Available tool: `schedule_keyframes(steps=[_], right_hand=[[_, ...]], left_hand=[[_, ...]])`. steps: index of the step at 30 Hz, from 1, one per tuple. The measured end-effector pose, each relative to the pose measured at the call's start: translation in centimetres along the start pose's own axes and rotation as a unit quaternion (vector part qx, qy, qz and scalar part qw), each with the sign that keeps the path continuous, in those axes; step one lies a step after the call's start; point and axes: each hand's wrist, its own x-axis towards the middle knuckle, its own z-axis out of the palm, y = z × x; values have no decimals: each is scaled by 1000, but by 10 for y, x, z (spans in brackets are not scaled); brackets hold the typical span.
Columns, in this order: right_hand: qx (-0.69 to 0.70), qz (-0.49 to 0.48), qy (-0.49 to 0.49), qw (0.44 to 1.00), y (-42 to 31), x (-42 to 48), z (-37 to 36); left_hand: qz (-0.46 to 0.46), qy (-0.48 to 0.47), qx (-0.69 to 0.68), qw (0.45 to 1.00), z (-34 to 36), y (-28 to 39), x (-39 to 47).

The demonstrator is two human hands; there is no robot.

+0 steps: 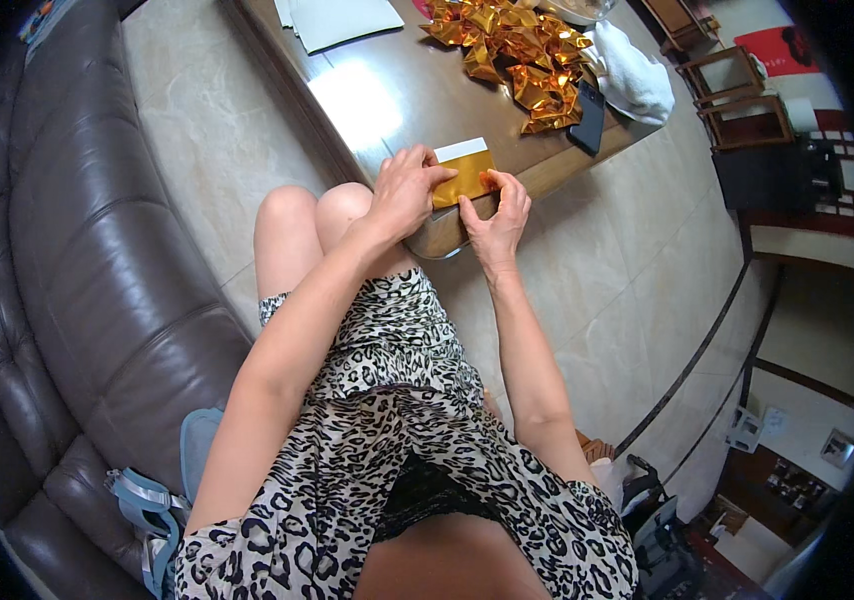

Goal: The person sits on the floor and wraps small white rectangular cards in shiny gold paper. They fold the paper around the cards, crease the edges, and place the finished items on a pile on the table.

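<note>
A gold foil paper sheet (464, 178) with a white strip along its far edge lies at the near corner of the wooden table. My left hand (406, 187) holds its left side, thumb laid across the gold face and fingers bent at the edge. With thumb and fingertips, my right hand (500, 217) grips the sheet's lower right corner. Farther up the table is a heap of folded gold foil pieces (506, 45), shiny and pointed. How the sheet is folded underneath is hidden.
The table (412, 105) has a glossy top and a rounded near corner. On it are white sheets (344, 22), a dark phone (588, 120) and a white towel (628, 75). A brown leather sofa (127, 247) runs along the left. Light tiles (622, 232) cover the floor.
</note>
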Motion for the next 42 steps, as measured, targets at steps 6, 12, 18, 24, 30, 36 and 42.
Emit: schedule_keyframes(steps=[6, 12, 18, 24, 30, 36, 42], right_hand=[[-49, -12, -7, 999, -8, -7, 6], [-99, -36, -51, 993, -32, -9, -5], [-75, 50, -90, 992, -14, 18, -20], [-69, 145, -79, 984, 25, 42, -37], [-7, 149, 12, 989, 60, 47, -44], [7, -115, -55, 992, 9, 55, -40], [42, 36, -203, 978, 15, 58, -33]], left_hand=[[-20, -14, -9, 1000, 4, 2, 2], [-35, -40, -24, 998, -1, -3, 6], [-31, -84, -27, 996, -12, -7, 8], [-35, -104, -15, 994, -22, -5, 1], [53, -80, 91, 991, -25, 12, -7], [127, -107, 101, 981, -29, 2, 5], [165, -160, 168, 959, -32, 14, 29]])
